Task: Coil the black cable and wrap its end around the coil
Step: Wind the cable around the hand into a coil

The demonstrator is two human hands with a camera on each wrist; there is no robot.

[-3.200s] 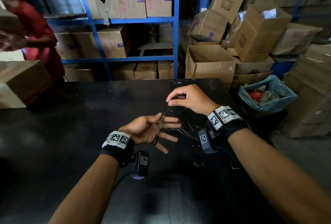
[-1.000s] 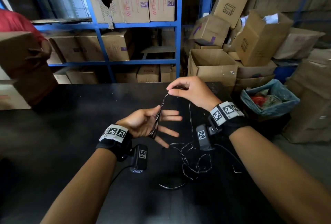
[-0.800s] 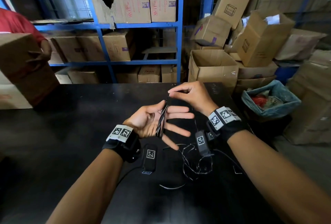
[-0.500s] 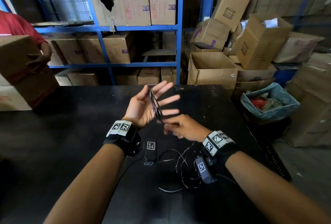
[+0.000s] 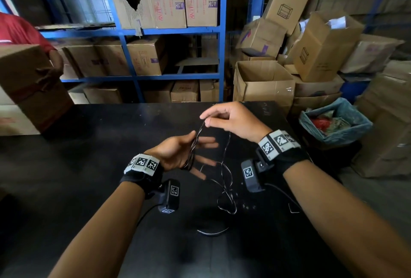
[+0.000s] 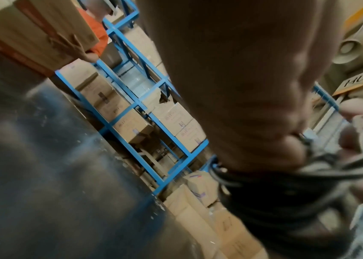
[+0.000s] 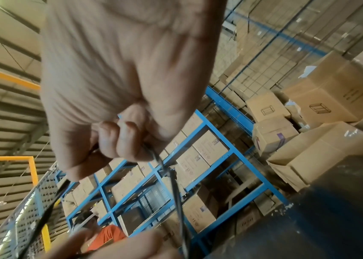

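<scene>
The thin black cable (image 5: 224,162) is partly wound as a coil (image 5: 191,152) round the palm of my left hand (image 5: 200,148). That hand is held palm up over the black table (image 5: 89,166) with its fingers straight and spread. Up and to the right, my right hand (image 5: 205,120) pinches the cable between thumb and fingertips and holds it taut from the coil. The loose remainder hangs down to a tangle (image 5: 226,202) on the table. In the left wrist view the coil (image 6: 264,184) crosses the hand. The right wrist view shows the fingers (image 7: 118,140) pinching the cable (image 7: 176,184).
Blue shelving (image 5: 220,55) full of cardboard boxes stands behind the table. Open boxes (image 5: 264,82) and a bin with a blue bag (image 5: 335,122) are at the right. At the far left a person in red (image 5: 20,30) holds a large box (image 5: 31,84).
My right hand has swung from under the left hand up and to the right, drawing the cable taut. The left hand has dropped and turned flatter. The loose tangle on the table has shrunk.
</scene>
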